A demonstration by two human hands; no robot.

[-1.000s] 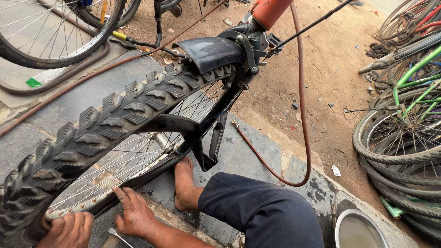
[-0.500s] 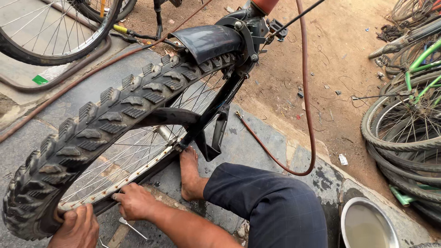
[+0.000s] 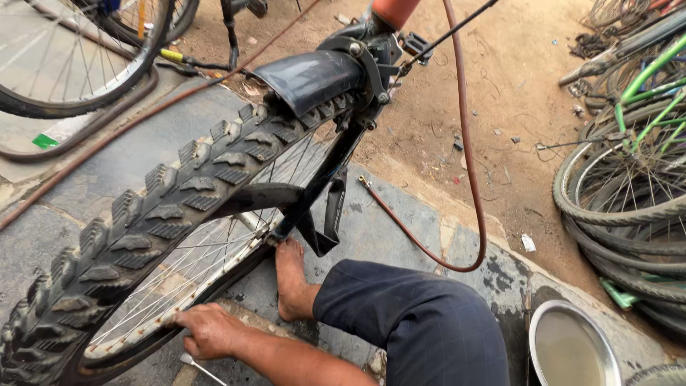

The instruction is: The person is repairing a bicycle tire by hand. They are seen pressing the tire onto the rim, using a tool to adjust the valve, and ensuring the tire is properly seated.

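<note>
Left hand was out of frame. Right hand [image 3: 207, 330] showed only partly, fingertips hidden behind the wheel rim [image 3: 143, 330]. Knobby tyre [image 3: 153, 214] and metal bowl [image 3: 575, 347] were cut off by the bottom edge.

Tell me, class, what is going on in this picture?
A person sits on the ground working on a bicycle wheel with a knobbly black tyre. One hand grips the lower rim; which hand it is cannot be told, and the other is out of view. A bare foot is planted beside the wheel. A thin metal tool lies below the hand, a metal bowl stands to the right, and a reddish hose loops across the ground.
</note>
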